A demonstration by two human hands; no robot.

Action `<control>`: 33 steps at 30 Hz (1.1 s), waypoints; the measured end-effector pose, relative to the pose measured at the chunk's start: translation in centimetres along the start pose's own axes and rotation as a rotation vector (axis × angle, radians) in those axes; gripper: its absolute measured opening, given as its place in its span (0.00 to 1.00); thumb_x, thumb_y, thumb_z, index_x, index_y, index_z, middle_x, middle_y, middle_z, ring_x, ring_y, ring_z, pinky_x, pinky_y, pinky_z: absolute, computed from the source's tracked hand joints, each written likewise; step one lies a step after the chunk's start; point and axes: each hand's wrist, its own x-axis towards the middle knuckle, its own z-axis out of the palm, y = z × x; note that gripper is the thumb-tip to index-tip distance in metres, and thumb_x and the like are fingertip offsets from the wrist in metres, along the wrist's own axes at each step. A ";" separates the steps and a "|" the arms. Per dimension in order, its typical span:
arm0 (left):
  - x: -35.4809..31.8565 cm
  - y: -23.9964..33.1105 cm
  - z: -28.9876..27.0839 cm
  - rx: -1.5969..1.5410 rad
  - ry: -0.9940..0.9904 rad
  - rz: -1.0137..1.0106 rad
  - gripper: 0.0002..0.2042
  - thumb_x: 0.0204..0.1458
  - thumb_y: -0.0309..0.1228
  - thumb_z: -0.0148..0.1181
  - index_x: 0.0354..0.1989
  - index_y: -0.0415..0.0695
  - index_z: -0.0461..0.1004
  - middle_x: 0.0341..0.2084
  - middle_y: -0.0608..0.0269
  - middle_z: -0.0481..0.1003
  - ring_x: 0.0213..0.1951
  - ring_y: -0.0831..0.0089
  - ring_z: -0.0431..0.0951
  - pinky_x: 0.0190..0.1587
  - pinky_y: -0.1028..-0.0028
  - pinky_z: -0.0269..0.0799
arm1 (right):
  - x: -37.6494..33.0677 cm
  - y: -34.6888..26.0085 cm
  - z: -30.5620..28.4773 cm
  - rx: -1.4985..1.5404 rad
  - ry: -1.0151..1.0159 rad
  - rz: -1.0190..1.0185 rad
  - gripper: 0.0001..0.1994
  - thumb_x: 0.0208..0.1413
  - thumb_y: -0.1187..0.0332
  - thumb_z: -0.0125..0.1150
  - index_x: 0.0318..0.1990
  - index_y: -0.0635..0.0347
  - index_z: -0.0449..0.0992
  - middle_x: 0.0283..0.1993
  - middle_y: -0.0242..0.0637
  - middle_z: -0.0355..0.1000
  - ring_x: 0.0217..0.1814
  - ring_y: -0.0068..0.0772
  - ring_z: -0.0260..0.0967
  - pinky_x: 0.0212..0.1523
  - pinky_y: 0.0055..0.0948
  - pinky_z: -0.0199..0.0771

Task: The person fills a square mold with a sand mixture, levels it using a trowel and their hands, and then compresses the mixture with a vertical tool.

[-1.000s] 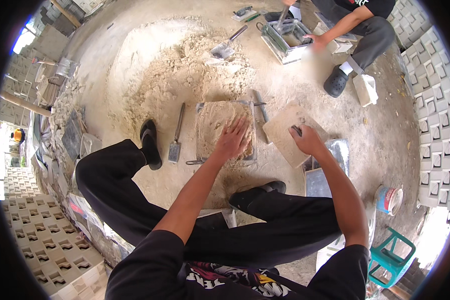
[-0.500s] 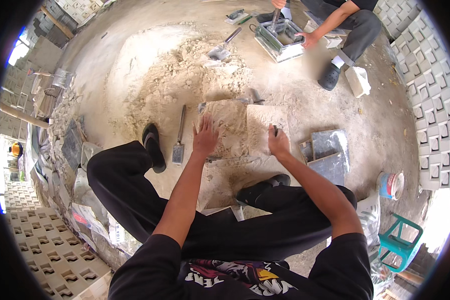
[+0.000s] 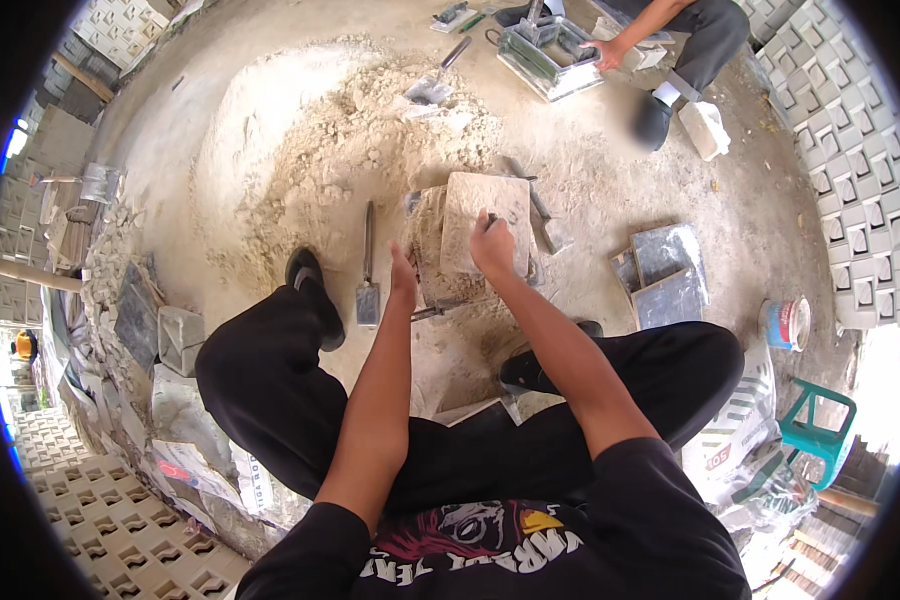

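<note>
Beige board [image 3: 462,195] over sand [image 3: 427,235] — right grip [image 3: 492,248] pinching its handle [image 3: 490,218], left grip [image 3: 402,277] spread between the sand's edge and trowel [image 3: 367,304].

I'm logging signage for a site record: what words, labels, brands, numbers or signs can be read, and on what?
Wording left uncopied; print stands on:
Black T-shirt: white lettering beside a colourful graphic.
Sack at right: red print, dark stripes.
White sheeting at left: red mark, dark lettering.
Round tub: red-and-blue label, too small to read.
</note>
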 end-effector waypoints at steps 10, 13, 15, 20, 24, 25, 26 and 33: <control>0.2 2.2 -0.3 -0.125 -0.030 -0.041 0.49 0.54 0.71 0.24 0.70 0.39 0.50 0.68 0.52 0.56 0.68 0.60 0.55 0.67 0.60 0.44 | -0.7 -0.1 2.9 -0.043 -0.095 -0.180 0.25 0.63 0.51 0.49 0.35 0.72 0.71 0.32 0.66 0.73 0.39 0.71 0.70 0.41 0.58 0.70; 0.1 2.3 -0.8 -0.112 -0.023 -0.040 0.48 0.55 0.71 0.24 0.69 0.38 0.51 0.67 0.53 0.58 0.68 0.60 0.56 0.66 0.60 0.47 | -3.8 0.6 2.0 -0.120 -0.162 -0.262 0.25 0.64 0.50 0.45 0.37 0.71 0.69 0.31 0.66 0.72 0.37 0.71 0.71 0.41 0.59 0.70; 0.1 2.2 -1.1 -0.111 -0.041 -0.031 0.48 0.55 0.71 0.24 0.69 0.38 0.52 0.67 0.53 0.59 0.68 0.60 0.56 0.66 0.60 0.47 | -6.1 1.5 1.0 -0.166 -0.184 -0.305 0.24 0.65 0.50 0.44 0.38 0.70 0.68 0.30 0.65 0.72 0.36 0.71 0.70 0.39 0.59 0.69; -0.1 1.7 -0.6 -0.097 0.058 -0.080 0.45 0.57 0.69 0.23 0.68 0.42 0.58 0.63 0.58 0.66 0.62 0.66 0.65 0.61 0.67 0.56 | -8.0 2.7 -1.6 -0.264 -0.225 -0.269 0.23 0.65 0.50 0.45 0.38 0.67 0.65 0.28 0.63 0.72 0.34 0.70 0.70 0.35 0.60 0.69; 0.2 1.0 0.2 -0.002 0.098 -0.039 0.42 0.59 0.66 0.26 0.67 0.41 0.58 0.63 0.56 0.66 0.63 0.62 0.64 0.62 0.65 0.56 | -6.9 3.8 -2.6 -0.281 -0.166 -0.267 0.23 0.64 0.49 0.46 0.38 0.66 0.66 0.28 0.62 0.72 0.33 0.69 0.70 0.35 0.61 0.69; 0.1 0.9 0.6 0.025 0.095 -0.024 0.41 0.60 0.64 0.27 0.67 0.40 0.58 0.63 0.54 0.65 0.64 0.60 0.63 0.63 0.63 0.56 | -6.6 4.2 -3.0 -0.289 -0.149 -0.269 0.23 0.64 0.49 0.45 0.38 0.66 0.66 0.28 0.61 0.73 0.34 0.69 0.71 0.36 0.61 0.69; 0.5 0.1 -0.5 0.256 0.129 0.152 0.39 0.61 0.61 0.29 0.67 0.39 0.58 0.64 0.53 0.63 0.65 0.59 0.61 0.64 0.61 0.54 | -6.7 4.0 -3.0 -0.281 -0.165 -0.261 0.23 0.64 0.49 0.45 0.39 0.66 0.66 0.28 0.61 0.73 0.34 0.69 0.71 0.36 0.61 0.69; -2.3 -2.6 4.1 1.282 0.152 0.693 0.31 0.64 0.46 0.38 0.68 0.34 0.51 0.70 0.46 0.48 0.71 0.53 0.46 0.70 0.53 0.40 | -0.5 7.8 -8.3 -0.346 -0.203 -0.307 0.26 0.64 0.45 0.44 0.42 0.66 0.68 0.36 0.65 0.72 0.43 0.69 0.69 0.46 0.58 0.68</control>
